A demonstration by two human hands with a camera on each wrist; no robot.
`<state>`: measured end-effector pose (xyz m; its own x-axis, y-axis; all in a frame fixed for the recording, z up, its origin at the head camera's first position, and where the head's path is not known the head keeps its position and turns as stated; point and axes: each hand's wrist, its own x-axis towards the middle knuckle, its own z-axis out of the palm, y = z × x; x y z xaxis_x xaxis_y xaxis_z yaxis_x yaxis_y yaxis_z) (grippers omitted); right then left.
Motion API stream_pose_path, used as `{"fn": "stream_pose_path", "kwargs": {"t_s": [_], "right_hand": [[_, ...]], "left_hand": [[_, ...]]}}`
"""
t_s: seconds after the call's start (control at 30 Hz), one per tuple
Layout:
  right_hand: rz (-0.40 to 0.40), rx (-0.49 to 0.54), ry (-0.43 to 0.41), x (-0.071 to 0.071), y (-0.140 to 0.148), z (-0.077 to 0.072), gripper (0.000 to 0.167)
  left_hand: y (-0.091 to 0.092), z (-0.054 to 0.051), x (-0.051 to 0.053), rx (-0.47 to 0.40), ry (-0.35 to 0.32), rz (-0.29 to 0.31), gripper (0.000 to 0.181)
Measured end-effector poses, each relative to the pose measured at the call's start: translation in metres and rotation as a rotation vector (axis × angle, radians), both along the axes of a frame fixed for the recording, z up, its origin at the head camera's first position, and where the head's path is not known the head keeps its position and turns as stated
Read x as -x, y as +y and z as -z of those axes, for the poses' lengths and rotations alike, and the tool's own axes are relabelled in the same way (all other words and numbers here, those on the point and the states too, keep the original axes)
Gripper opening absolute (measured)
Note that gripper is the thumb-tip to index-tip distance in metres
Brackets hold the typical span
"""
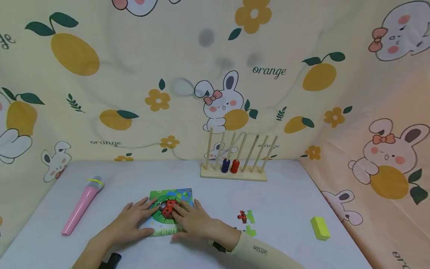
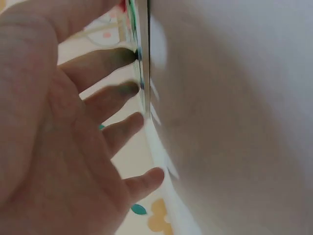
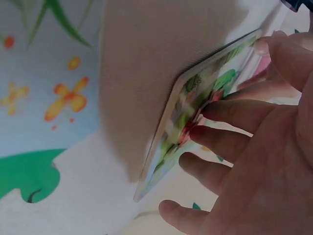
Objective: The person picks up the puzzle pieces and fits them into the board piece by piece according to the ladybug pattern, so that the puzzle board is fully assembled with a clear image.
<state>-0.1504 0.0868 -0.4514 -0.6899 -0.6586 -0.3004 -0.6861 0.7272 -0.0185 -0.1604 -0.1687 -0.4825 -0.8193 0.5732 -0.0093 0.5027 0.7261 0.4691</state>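
Observation:
A square ladybug jigsaw puzzle [image 1: 164, 226] lies flat on the white table, its picture partly covered by both hands. Along its left side rests my left hand [image 1: 131, 221], fingers spread and fairly straight, thumb near the lower edge. My right hand [image 1: 195, 223] lies over the right part, fingertips on the red ladybug. In the left wrist view, the fingertips of the left hand [image 2: 63, 142] touch the thin board's edge and top. The right wrist view shows the right hand [image 3: 254, 161] with extended fingers against the puzzle [image 3: 183, 125]. Neither hand grips anything.
Loose puzzle pieces [image 1: 249, 216] lie right of the right forearm, one partly hidden by it. A pink toy microphone [image 1: 82, 207] is at the left. Behind stands a wooden peg rack [image 1: 215, 172] with blue and red beads. A yellow-green block [image 1: 320, 228] sits at the right.

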Motion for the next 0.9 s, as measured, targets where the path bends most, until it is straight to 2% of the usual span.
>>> {"fn": "stream_pose_path", "kwargs": {"t_s": [0.17, 0.33, 0.53, 0.7, 0.9], "right_hand": [[-0.003, 0.035, -0.034, 0.001, 0.002, 0.002, 0.079], [0.000, 0.139, -0.085, 0.007, 0.011, 0.002, 0.074], [0.027, 0.257, 0.003, 0.017, 0.047, -0.005, 0.053], [0.126, 0.309, 0.027, 0.026, 0.088, -0.011, 0.043], [0.334, 0.372, 0.000, 0.026, 0.138, -0.012, 0.034]], "left_hand": [[0.006, 0.003, -0.005, 0.035, 0.015, 0.016, 0.077], [0.009, 0.005, -0.006, 0.029, 0.002, 0.039, 0.083], [0.011, 0.004, -0.005, 0.030, -0.025, 0.024, 0.082], [0.011, 0.002, -0.005, 0.029, -0.053, 0.006, 0.081], [0.010, 0.002, -0.006, 0.016, -0.024, 0.025, 0.083]]}}
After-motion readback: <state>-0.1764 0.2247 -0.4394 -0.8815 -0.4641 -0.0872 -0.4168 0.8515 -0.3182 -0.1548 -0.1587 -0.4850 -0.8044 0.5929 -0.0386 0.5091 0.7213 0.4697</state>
